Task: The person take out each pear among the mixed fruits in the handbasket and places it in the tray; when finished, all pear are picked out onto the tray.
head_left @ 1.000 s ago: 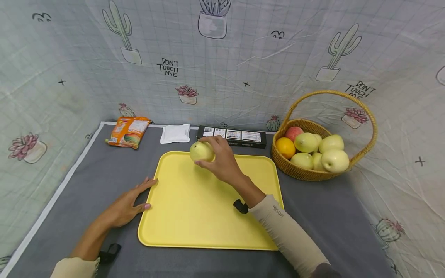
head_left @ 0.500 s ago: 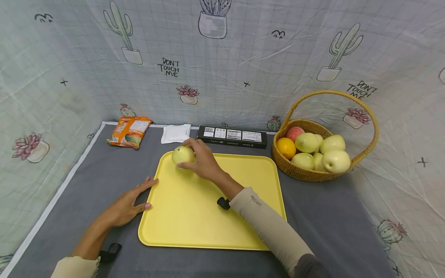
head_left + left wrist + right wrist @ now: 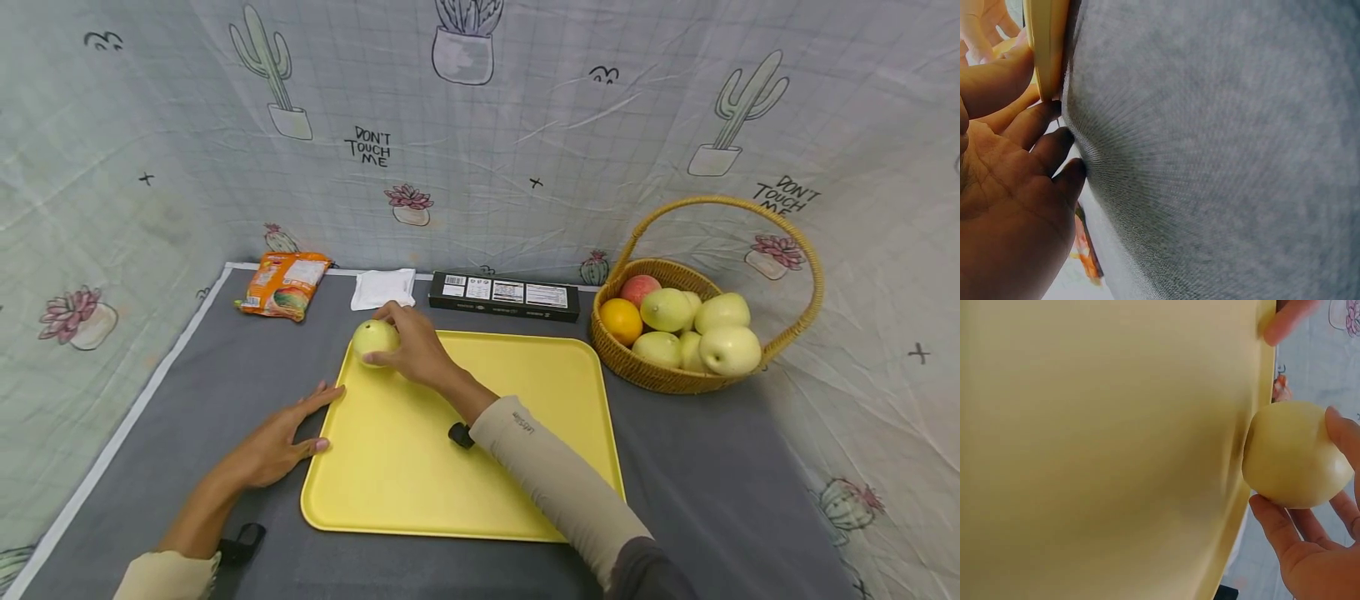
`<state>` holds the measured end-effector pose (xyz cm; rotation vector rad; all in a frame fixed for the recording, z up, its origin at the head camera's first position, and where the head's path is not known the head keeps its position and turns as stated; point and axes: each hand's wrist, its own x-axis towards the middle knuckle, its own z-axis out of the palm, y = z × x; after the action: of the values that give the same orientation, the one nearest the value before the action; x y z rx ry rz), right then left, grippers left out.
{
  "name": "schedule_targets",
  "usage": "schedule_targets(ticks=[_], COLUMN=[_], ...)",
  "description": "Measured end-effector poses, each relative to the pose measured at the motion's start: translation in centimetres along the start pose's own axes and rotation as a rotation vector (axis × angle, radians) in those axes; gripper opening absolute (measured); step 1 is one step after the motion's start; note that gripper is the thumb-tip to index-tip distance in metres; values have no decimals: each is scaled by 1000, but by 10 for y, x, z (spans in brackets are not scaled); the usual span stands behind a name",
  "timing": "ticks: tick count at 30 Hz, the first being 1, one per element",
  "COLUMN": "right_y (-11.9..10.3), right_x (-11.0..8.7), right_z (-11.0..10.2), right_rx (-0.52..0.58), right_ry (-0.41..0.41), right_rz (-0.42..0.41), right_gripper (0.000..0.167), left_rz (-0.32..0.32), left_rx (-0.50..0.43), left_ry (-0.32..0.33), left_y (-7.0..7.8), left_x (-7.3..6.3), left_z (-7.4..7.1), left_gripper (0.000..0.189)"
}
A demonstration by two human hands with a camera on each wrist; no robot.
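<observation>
My right hand (image 3: 416, 348) holds a round, pale yellow-green apple (image 3: 373, 342) over the far left corner of the yellow tray (image 3: 450, 467). In the right wrist view, thumb and fingers lie around the apple (image 3: 1297, 453), which overlaps the tray's rim. My left hand (image 3: 270, 446) rests at the tray's left edge with its fingers spread, index fingertip and thumb tip touching the rim. The left wrist view shows the thumb against the tray's rim (image 3: 1044, 50), with the other fingertips low beside it, close to the grey cloth.
A wicker basket (image 3: 660, 382) of fruit stands right of the tray, with an orange (image 3: 621, 321), a red fruit (image 3: 640, 288) and several pale green ones. Behind the tray lie an orange packet (image 3: 285, 285), a white pouch (image 3: 382, 289) and a long black box (image 3: 502, 297).
My right hand has carried the apple leftward and slightly nearer, from the tray's far middle to its far left corner. My left hand has stayed at the tray's edge.
</observation>
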<state>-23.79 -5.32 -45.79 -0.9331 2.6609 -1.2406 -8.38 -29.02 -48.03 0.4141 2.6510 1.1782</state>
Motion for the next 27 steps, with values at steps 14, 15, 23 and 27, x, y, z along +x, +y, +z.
schedule_targets(ticks=[14, 15, 23, 27], right_y=[2, 3, 3, 2], right_x=[-6, -7, -12, -13], right_z=[4, 4, 4, 4], right_rx=[-19, -20, -43, -68], right_ry=[15, 13, -2, -14], right_rz=[31, 33, 43, 46], right_gripper=[62, 63, 67, 68], left_rz=[-14, -14, -9, -10], left_rx=[9, 8, 5, 5], left_ry=[0, 0, 5, 1], left_y=[3, 3, 1, 0], left_x=[3, 3, 4, 4], left_z=[0, 0, 0, 0], left_gripper=[80, 80, 80, 81])
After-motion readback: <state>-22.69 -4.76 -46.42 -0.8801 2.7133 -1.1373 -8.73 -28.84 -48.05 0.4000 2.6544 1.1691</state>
